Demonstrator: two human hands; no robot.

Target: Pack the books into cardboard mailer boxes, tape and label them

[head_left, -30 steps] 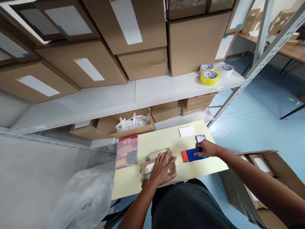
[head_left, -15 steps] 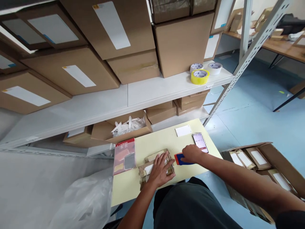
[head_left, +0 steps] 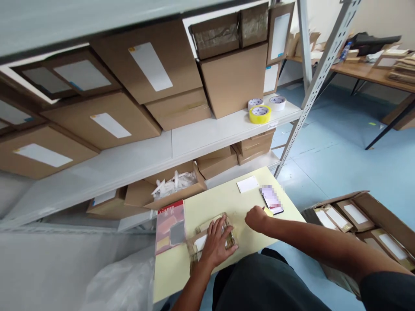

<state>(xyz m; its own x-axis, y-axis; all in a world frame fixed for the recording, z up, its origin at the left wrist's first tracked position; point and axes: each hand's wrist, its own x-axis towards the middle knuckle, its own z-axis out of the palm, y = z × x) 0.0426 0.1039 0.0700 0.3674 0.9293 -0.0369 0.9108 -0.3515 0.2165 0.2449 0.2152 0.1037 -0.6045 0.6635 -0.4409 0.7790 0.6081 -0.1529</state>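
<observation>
My left hand (head_left: pixel 218 242) lies with fingers spread on small cardboard boxes (head_left: pixel 198 242) with white labels, bundled on the pale yellow table (head_left: pixel 168 276). To the right of the boxes and apart from them, my right hand (head_left: pixel 256 219) is closed in a fist above the table. It is round a tape dispenser, mostly hidden by the hand and forearm; a yellow bit (head_left: pixel 268 211) shows behind the wrist. Close to that hand lies a phone (head_left: pixel 271 199) with a lit screen. A white card (head_left: pixel 247 184) lies farther back.
A red and grey printed packet (head_left: pixel 170 226) lies at the table's left. Behind stands a shelf (head_left: pixel 201 142) with large cartons (head_left: pixel 233 82) and tape rolls (head_left: pixel 260 114). An open carton of boxes (head_left: pixel 366 198) is on the right, a plastic bag (head_left: pixel 119 285) on the left.
My right fist has turned, so the blue and orange dispenser seen before is now hidden. My left hand stays on the boxes. The view has tilted up slightly.
</observation>
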